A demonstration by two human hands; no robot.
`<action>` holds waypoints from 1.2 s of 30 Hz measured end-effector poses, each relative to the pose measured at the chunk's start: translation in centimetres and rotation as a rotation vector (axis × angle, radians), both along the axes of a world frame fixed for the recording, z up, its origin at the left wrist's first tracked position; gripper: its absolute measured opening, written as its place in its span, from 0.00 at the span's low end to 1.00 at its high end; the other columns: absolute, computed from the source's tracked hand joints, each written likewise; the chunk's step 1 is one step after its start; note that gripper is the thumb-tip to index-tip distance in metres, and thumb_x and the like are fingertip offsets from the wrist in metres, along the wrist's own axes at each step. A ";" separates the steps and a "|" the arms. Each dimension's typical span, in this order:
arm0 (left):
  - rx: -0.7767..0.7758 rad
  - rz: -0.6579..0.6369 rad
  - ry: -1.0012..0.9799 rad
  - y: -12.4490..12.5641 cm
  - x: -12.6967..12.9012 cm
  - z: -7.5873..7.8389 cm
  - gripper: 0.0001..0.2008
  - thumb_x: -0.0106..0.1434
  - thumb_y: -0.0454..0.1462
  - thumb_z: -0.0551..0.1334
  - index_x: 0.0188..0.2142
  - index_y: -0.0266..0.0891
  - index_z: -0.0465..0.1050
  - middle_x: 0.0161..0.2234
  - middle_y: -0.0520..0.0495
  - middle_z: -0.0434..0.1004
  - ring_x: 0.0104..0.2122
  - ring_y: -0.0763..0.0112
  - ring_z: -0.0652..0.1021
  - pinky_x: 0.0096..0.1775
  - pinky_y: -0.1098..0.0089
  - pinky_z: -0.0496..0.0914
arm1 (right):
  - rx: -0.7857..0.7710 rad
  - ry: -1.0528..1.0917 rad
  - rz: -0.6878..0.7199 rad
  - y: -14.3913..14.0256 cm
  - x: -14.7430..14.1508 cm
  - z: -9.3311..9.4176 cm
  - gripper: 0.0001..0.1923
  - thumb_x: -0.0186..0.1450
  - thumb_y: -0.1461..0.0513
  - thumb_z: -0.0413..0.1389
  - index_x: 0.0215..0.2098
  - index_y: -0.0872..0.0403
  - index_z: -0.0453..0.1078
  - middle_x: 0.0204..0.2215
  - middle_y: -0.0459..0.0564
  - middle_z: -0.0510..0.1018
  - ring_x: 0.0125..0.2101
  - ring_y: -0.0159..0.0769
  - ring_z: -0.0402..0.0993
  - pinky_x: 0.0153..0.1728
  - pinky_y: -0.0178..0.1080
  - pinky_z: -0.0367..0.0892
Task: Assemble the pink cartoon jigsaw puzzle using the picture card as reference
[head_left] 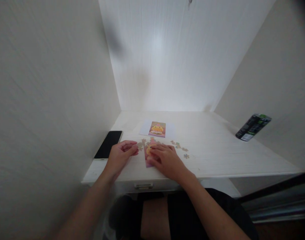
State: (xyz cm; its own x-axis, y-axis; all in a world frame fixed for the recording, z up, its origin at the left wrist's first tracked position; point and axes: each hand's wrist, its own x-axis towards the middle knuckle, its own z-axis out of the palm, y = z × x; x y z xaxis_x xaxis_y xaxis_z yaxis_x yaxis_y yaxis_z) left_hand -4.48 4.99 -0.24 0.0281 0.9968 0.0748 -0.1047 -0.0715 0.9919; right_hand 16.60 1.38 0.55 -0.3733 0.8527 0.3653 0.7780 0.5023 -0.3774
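A partly joined jigsaw puzzle [148, 160] with a yellow cartoon figure on a pinkish ground lies near the table's front edge. My right hand [167, 160] rests over its right side, thumb and fingers apart and touching it, so much of the picture is hidden. To the left of the puzzle is my left hand [122, 152], its fingers curled and closed towards the thumb; whatever is between them cannot be made out. Loose puzzle pieces [142, 143] lie just beyond the left fingertips, and several more pieces [177, 145] are scattered to the right.
Behind the puzzle, a small picture card [157, 129] with the same figure lies on a white sheet [144, 128]. A black-screened phone [109, 145] is at the left wall. On the right, a dark can [252, 127] stands on the white table [212, 146]. Walls enclose three sides.
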 end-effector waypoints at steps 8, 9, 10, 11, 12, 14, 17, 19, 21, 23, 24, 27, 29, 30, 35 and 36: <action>0.028 -0.131 0.402 4.6 3.7 3.2 0.13 0.48 0.40 0.70 0.33 0.36 0.81 0.25 0.45 0.80 0.24 0.69 0.75 0.25 0.71 0.63 | -0.030 0.011 0.070 -0.3 3.4 -0.2 0.15 0.67 0.55 0.56 0.50 0.48 0.74 0.54 0.50 0.76 0.57 0.44 0.66 0.59 0.51 0.53; 0.036 -0.132 0.432 5.1 4.4 3.2 0.12 0.48 0.40 0.70 0.32 0.36 0.81 0.24 0.46 0.80 0.23 0.70 0.74 0.26 0.71 0.64 | -0.029 0.028 0.070 -0.3 3.7 -0.3 0.15 0.67 0.55 0.57 0.50 0.48 0.74 0.54 0.50 0.76 0.57 0.44 0.66 0.59 0.51 0.52; 0.043 -0.127 0.451 5.5 5.0 3.0 0.11 0.47 0.39 0.70 0.31 0.36 0.82 0.23 0.46 0.80 0.22 0.70 0.74 0.27 0.70 0.65 | -0.027 0.045 0.069 -0.3 3.9 -0.4 0.15 0.67 0.54 0.57 0.50 0.48 0.74 0.54 0.50 0.76 0.57 0.44 0.66 0.59 0.51 0.51; 0.048 -0.119 0.463 5.8 5.5 2.7 0.11 0.47 0.39 0.70 0.30 0.37 0.82 0.24 0.46 0.80 0.23 0.69 0.74 0.29 0.69 0.66 | -0.025 0.061 0.066 -0.3 4.0 -0.5 0.16 0.67 0.54 0.57 0.50 0.48 0.74 0.54 0.51 0.76 0.58 0.44 0.65 0.60 0.50 0.51; 0.053 -0.112 0.472 6.1 6.0 2.4 0.10 0.47 0.39 0.70 0.30 0.37 0.82 0.25 0.46 0.81 0.24 0.68 0.75 0.30 0.68 0.67 | -0.024 0.076 0.061 -0.3 4.1 -0.6 0.16 0.67 0.54 0.57 0.51 0.49 0.74 0.54 0.51 0.76 0.58 0.43 0.65 0.60 0.50 0.50; 0.064 -0.091 0.498 6.5 6.5 1.6 0.10 0.46 0.39 0.70 0.30 0.38 0.82 0.28 0.44 0.82 0.27 0.65 0.78 0.34 0.67 0.69 | -0.027 0.097 0.049 -0.4 4.2 -0.7 0.17 0.66 0.54 0.57 0.51 0.49 0.73 0.54 0.51 0.76 0.58 0.43 0.65 0.60 0.50 0.50; 0.083 -0.067 0.557 7.0 6.6 0.6 0.11 0.47 0.40 0.70 0.32 0.38 0.82 0.31 0.43 0.83 0.31 0.62 0.79 0.36 0.65 0.70 | -0.034 0.111 0.050 -0.3 4.3 -0.8 0.16 0.66 0.55 0.58 0.51 0.49 0.73 0.53 0.51 0.76 0.58 0.43 0.64 0.60 0.49 0.50; 0.097 -0.053 0.612 7.2 6.5 0.2 0.12 0.48 0.41 0.69 0.33 0.37 0.82 0.30 0.43 0.83 0.30 0.61 0.79 0.35 0.65 0.69 | -0.036 0.123 0.059 -0.3 4.4 -0.8 0.16 0.66 0.55 0.58 0.51 0.48 0.73 0.53 0.49 0.76 0.58 0.42 0.64 0.60 0.49 0.50; 0.112 -0.031 0.673 7.4 6.4 0.0 0.12 0.49 0.41 0.68 0.33 0.37 0.82 0.29 0.43 0.82 0.29 0.62 0.78 0.32 0.66 0.69 | -0.037 0.129 0.063 -0.2 4.6 -0.8 0.16 0.65 0.55 0.58 0.51 0.48 0.73 0.53 0.49 0.76 0.58 0.42 0.64 0.60 0.49 0.49; 0.132 -0.011 0.728 7.5 6.3 -0.1 0.12 0.50 0.41 0.68 0.33 0.38 0.82 0.28 0.44 0.82 0.28 0.62 0.78 0.31 0.67 0.68 | -0.042 0.129 0.070 -0.2 4.7 -0.8 0.17 0.65 0.55 0.58 0.51 0.48 0.73 0.53 0.50 0.76 0.58 0.42 0.64 0.60 0.49 0.48; 0.144 -0.004 0.753 7.4 6.4 0.0 0.12 0.50 0.41 0.68 0.33 0.38 0.82 0.28 0.44 0.82 0.27 0.63 0.77 0.30 0.67 0.68 | -0.046 0.130 0.075 -0.2 4.7 -0.8 0.17 0.65 0.55 0.58 0.51 0.48 0.73 0.53 0.50 0.76 0.59 0.43 0.63 0.60 0.49 0.48; 0.181 0.014 0.821 7.0 6.6 0.2 0.11 0.50 0.42 0.68 0.32 0.40 0.82 0.28 0.45 0.81 0.26 0.64 0.76 0.31 0.67 0.67 | -0.056 0.147 0.083 -0.3 4.8 -0.8 0.17 0.65 0.55 0.58 0.52 0.49 0.72 0.53 0.51 0.76 0.58 0.42 0.64 0.60 0.49 0.48; 0.221 0.037 0.879 6.7 6.7 0.4 0.11 0.52 0.43 0.67 0.32 0.40 0.82 0.28 0.45 0.80 0.26 0.64 0.75 0.32 0.66 0.67 | -0.057 0.159 0.085 -0.3 4.8 -0.7 0.17 0.66 0.55 0.58 0.51 0.49 0.72 0.53 0.51 0.76 0.58 0.43 0.64 0.60 0.49 0.48; 0.257 0.044 0.921 6.5 6.7 0.4 0.12 0.53 0.43 0.65 0.33 0.40 0.82 0.29 0.45 0.80 0.26 0.64 0.74 0.33 0.66 0.67 | -0.056 0.163 0.086 -0.3 4.9 -0.8 0.16 0.66 0.55 0.58 0.50 0.49 0.73 0.53 0.50 0.77 0.58 0.43 0.64 0.60 0.49 0.48; 0.559 -0.042 1.125 5.7 6.6 0.3 0.13 0.62 0.43 0.59 0.37 0.41 0.82 0.40 0.43 0.80 0.39 0.59 0.77 0.45 0.59 0.70 | -0.057 0.182 0.079 -0.2 4.9 -0.9 0.15 0.65 0.56 0.58 0.49 0.50 0.73 0.52 0.51 0.77 0.57 0.42 0.64 0.60 0.48 0.49; 0.607 -0.066 1.132 5.6 6.6 0.3 0.13 0.63 0.43 0.59 0.37 0.41 0.82 0.42 0.43 0.80 0.42 0.58 0.77 0.48 0.58 0.69 | -0.058 0.182 0.078 -0.2 4.9 -1.0 0.14 0.65 0.56 0.58 0.48 0.50 0.73 0.51 0.51 0.77 0.57 0.42 0.64 0.60 0.48 0.48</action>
